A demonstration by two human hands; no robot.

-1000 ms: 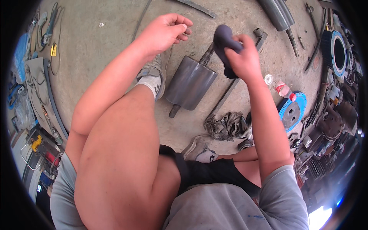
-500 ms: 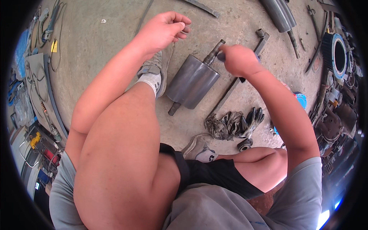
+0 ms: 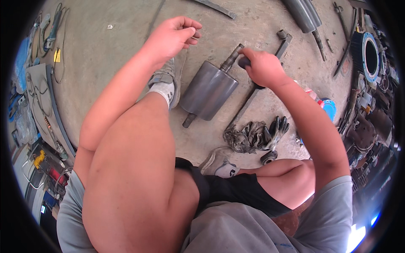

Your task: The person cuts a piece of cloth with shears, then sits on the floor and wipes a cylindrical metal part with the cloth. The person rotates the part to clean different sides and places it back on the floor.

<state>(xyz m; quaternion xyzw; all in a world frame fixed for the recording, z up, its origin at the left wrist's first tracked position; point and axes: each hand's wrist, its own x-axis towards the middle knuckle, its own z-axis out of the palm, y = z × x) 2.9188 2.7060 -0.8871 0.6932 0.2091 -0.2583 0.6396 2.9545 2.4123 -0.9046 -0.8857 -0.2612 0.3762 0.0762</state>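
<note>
on the head view, the metal drum (image 3: 209,90) lay on its side on the floor (image 3: 118,63), its long shaft (image 3: 229,60) slanting up and to the right, and that slant put the tip right by the right hand (image 3: 265,67), probably why that arm reached so far out! its fingers were curled in close, seemingly around a dark rag (image 3: 244,62) mostly hidden by the hand; whether skin or cloth met the metal, i couldn't tell. over to the left hand (image 3: 171,36): fingers loosely bent, nothing visible in it, the forearm leaning along the raised leg (image 3: 130,177), likely for support. the shoe (image 3: 166,74) stood just beside the drum, perhaps handy against a roll. nearer the body, a crumpled cloth (image 3: 244,137) and a glove (image 3: 276,133) lay side by side, apparently within reach yet clear of the drum.
</note>
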